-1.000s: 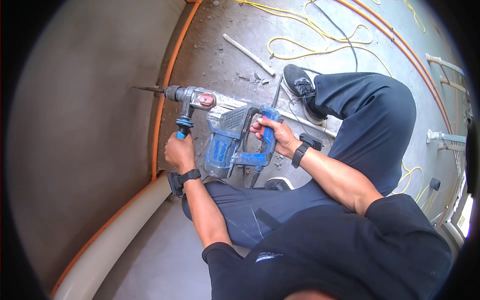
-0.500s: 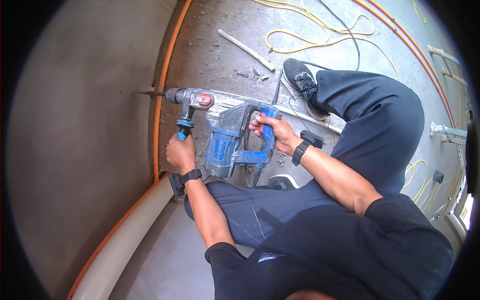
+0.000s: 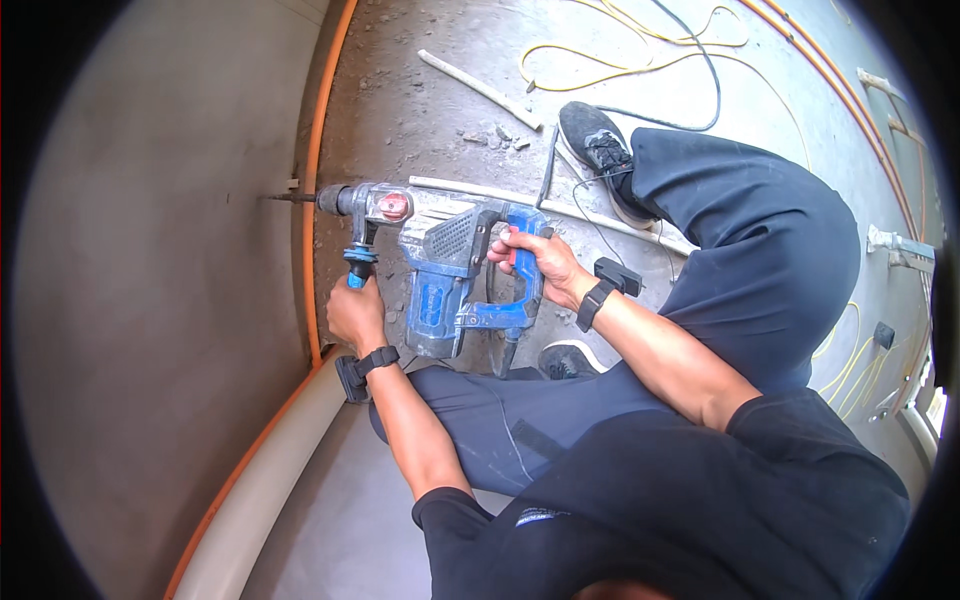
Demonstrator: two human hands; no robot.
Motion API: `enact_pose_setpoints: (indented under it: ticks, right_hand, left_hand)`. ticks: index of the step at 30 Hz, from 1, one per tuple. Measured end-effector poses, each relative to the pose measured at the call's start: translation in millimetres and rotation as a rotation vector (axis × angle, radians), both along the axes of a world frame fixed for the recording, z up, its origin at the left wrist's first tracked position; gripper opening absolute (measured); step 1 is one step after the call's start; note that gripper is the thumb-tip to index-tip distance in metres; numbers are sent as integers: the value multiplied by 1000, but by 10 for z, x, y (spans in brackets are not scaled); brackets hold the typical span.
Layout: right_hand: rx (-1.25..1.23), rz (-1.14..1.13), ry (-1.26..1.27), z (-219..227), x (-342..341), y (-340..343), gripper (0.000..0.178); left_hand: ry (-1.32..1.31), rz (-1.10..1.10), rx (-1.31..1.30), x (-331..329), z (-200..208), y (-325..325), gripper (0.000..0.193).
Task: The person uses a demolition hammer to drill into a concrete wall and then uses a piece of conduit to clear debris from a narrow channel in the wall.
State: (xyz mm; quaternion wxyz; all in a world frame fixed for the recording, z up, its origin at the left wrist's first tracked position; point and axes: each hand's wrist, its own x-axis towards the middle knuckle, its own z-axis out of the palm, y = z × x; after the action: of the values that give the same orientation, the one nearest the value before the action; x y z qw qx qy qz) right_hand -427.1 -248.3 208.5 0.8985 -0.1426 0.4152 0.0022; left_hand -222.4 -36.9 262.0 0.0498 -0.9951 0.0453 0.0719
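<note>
A blue and grey rotary hammer drill (image 3: 436, 300) lies level across the view, its bit (image 3: 292, 197) pointing left at the grey wall (image 3: 150, 300). The bit's tip is at the wall surface; whether it sits inside a hole I cannot tell. My left hand (image 3: 356, 312) is closed round the drill's side handle (image 3: 360, 265), below the chuck (image 3: 335, 199). At the back, my right hand (image 3: 545, 262) wraps the blue rear grip, fingers by the red trigger (image 3: 511, 250). Both wrists carry black straps with small dark devices.
An orange pipe (image 3: 314, 150) runs along the wall's foot, beside a thick pale pipe (image 3: 275, 490). Rubble (image 3: 495, 137) and a pale rod (image 3: 480, 88) lie on the floor. Yellow cable (image 3: 640, 68) loops beyond my shoe (image 3: 592, 140). Another pale pipe (image 3: 600, 217) passes behind the drill.
The drill and both hands have shifted slightly left in the picture, and the view itself has moved a little. Both grips stay the same.
</note>
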Motion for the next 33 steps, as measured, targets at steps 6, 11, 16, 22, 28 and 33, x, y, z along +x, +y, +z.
enact_pose_setpoints:
  ticks: [6, 11, 16, 22, 28, 33]
  right_hand:
    - [3, 6, 12, 6, 4, -3, 21]
    - [-5, 27, -21, -11, -5, 0, 19]
    - [2, 48, 3, -58, -2, -10, 21]
    - [26, 22, -8, -50, 19, 17, 20]
    - [-2, 30, -45, -54, 12, -6, 18]
    - [8, 18, -71, -58, 15, 2, 15]
  left_hand:
    - [-2, 8, 3, 10, -42, 17, 37]
    - [4, 29, 7, 14, -34, 1, 37]
    - [-11, 27, -14, -21, 14, -23, 36]
    - [-15, 27, -22, 0, 49, 6, 32]
    - [-45, 35, -70, -49, -10, 24, 32]
    - [-23, 24, -72, 3, -33, 11, 34]
